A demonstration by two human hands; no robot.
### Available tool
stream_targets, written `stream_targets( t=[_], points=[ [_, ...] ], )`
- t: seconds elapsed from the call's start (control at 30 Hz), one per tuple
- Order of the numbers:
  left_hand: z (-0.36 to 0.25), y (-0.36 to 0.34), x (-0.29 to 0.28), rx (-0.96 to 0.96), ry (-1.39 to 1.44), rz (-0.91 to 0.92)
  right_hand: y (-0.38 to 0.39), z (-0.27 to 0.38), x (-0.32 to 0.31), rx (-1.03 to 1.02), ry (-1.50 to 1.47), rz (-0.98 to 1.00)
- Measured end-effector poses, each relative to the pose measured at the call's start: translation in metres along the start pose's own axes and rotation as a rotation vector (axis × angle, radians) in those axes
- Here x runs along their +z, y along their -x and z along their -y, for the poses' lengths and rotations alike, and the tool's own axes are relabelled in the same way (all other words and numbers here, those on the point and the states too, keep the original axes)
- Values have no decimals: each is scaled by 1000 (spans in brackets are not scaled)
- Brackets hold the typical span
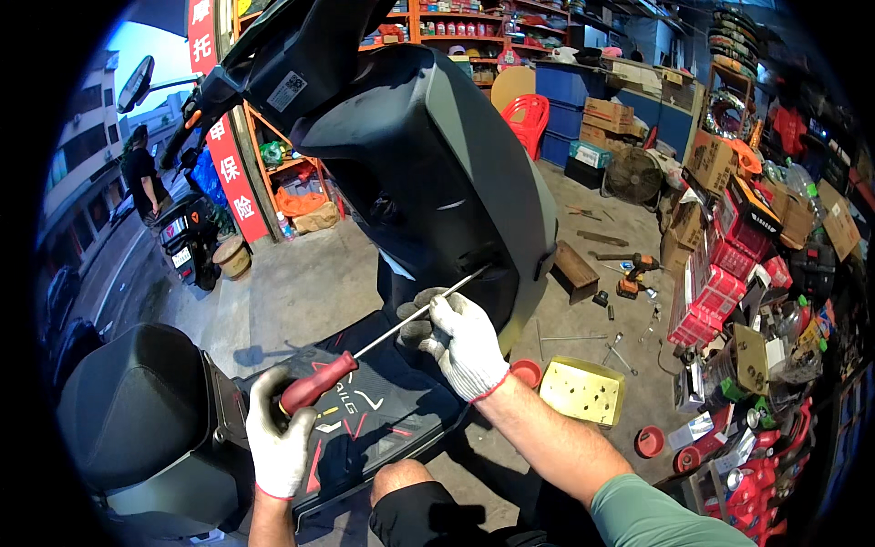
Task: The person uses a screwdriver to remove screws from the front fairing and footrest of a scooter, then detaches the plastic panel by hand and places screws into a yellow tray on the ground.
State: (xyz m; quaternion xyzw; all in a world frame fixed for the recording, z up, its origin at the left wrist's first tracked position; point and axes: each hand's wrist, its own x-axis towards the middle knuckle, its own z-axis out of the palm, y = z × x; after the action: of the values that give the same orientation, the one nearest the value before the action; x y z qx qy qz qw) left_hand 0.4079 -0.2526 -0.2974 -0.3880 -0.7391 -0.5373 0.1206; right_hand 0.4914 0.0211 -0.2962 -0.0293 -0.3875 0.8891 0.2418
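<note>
A long screwdriver (314, 387) with a red handle and a thin metal shaft slants up to the right. My left hand (276, 447), in a white work glove, wraps round its handle. My right hand (460, 339), gloved too, has its fingers closed at the shaft, partway to the tip. That tip meets the lower part of a dark scooter front panel (401, 137) beside a dark recess; whether it sits in a screw cannot be seen. Below the tool lies the black scooter footboard (365, 424), and the black seat (137, 401) is left of my left hand.
On the floor at right are a yellow tray (583, 387) with small parts, an orange-black cordless drill (636, 273), a wooden block (574, 272) and loose tools. Boxes (720, 273) crowd the far right. A fan (635, 175) stands behind. A person (144, 178) is outside at left.
</note>
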Motion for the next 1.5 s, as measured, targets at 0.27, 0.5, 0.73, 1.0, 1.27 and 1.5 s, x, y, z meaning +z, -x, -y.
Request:
stream_targets(
  t=[0.27,0.5,0.73,1.0,1.27,1.5],
  points=[
    [-5,-5,8,249,-174,-91,-2,2,0,-17,-18,7],
    [-15,-2,5,-145,113,54,-6,4,-3,-29,-15,9],
    [0,-3,-16,-796,793,214,-4,6,1,-48,2,-28],
    [-17,-9,11,-210,55,44,-10,8,-9,-77,11,-14],
    [1,-6,-1,251,-231,117,-8,7,-4,-82,-24,-46],
    [-20,-6,10,-120,46,74,-5,3,-1,-88,3,2]
  ],
)
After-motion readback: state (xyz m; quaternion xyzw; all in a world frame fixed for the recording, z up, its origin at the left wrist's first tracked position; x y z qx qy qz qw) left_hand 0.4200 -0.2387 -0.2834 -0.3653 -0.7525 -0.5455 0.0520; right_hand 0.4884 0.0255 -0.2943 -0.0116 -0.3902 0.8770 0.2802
